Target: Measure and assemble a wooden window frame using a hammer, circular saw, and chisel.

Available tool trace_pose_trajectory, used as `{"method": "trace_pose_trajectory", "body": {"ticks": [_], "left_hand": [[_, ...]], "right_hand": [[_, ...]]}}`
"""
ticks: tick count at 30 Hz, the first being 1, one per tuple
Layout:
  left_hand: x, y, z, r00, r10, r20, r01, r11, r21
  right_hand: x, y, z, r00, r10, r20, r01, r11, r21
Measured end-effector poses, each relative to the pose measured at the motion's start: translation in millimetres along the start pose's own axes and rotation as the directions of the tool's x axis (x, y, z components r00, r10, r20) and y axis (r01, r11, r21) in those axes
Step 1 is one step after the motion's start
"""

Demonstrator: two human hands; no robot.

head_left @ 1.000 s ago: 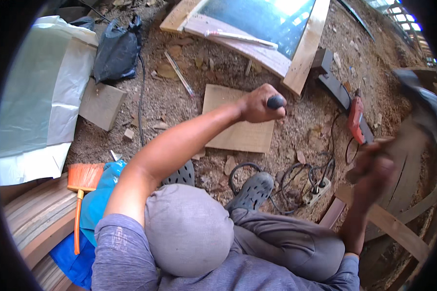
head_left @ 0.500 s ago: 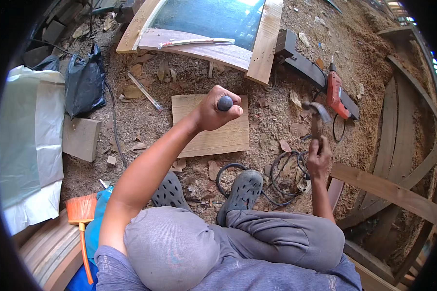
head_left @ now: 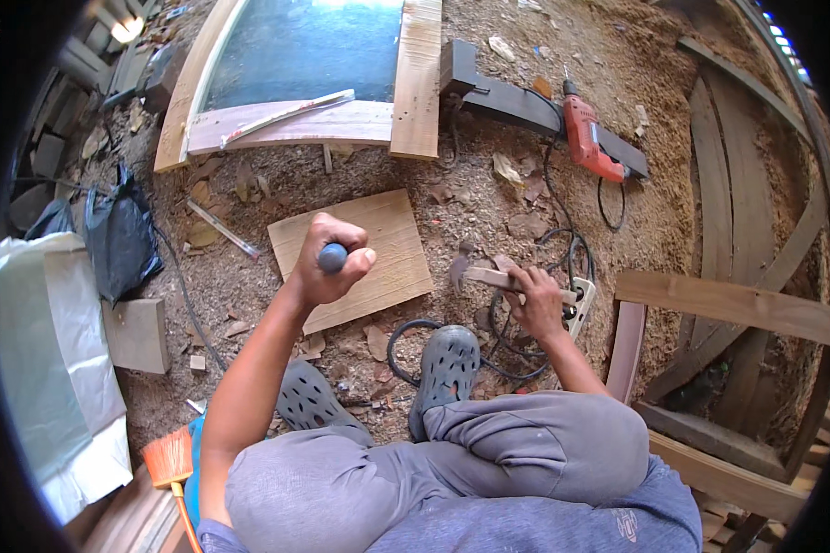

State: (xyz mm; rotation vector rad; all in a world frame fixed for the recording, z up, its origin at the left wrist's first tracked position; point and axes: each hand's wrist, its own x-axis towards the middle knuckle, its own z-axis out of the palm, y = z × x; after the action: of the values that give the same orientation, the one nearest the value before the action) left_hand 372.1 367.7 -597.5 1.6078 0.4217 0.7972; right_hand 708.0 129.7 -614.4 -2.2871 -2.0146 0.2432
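Note:
My left hand (head_left: 334, 261) is closed in a fist around an upright tool with a dark, rounded handle end (head_left: 332, 258). The handle is seen end-on, and its lower part is hidden by the fist. Beneath that hand a flat, light wooden board (head_left: 392, 244) lies on the ground. To the right, my right hand (head_left: 537, 300) wraps round the wooden handle of a claw hammer (head_left: 491, 276). Its metal head points left, toward the board, and is apart from both the board and the tool.
A glazed wooden frame (head_left: 304, 60) lies ahead with a thin stick on it. A red power drill (head_left: 588, 138) rests on a dark beam (head_left: 512, 100). Cables and a white power strip (head_left: 581, 309) lie near my right hand. An orange broom (head_left: 168, 456) is at lower left.
My right hand has brought the hammer leftward, its head turning from pointing away to pointing at the board. My left hand keeps its grip over the board. The whole view has swung round.

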Motion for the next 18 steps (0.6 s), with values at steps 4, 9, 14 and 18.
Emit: {"method": "trace_pose_trajectory", "body": {"ticks": [4, 9, 14, 18], "left_hand": [[-5, 4, -3, 0.991, -0.055, -0.121, 0.04, 0.992, -0.121], [-22, 2, -9, 0.923, -0.077, -0.378, -0.125, 0.867, -0.483], [-32, 15, -48, 0.93, -0.029, -0.367, -0.19, 0.817, -0.545], [-27, 45, -52, 0.904, -0.091, -0.417, -0.177, 0.81, -0.56]], "right_hand": [[-8, -2, 9, 0.995, 0.039, 0.088, -0.039, 0.999, -0.001], [-14, 3, 3, 0.991, 0.089, 0.097, -0.093, 0.995, 0.032], [-4, -5, 2, 0.989, 0.082, 0.126, -0.094, 0.992, 0.088], [-2, 3, 8, 0.98, 0.067, 0.189, -0.092, 0.988, 0.126]]}}
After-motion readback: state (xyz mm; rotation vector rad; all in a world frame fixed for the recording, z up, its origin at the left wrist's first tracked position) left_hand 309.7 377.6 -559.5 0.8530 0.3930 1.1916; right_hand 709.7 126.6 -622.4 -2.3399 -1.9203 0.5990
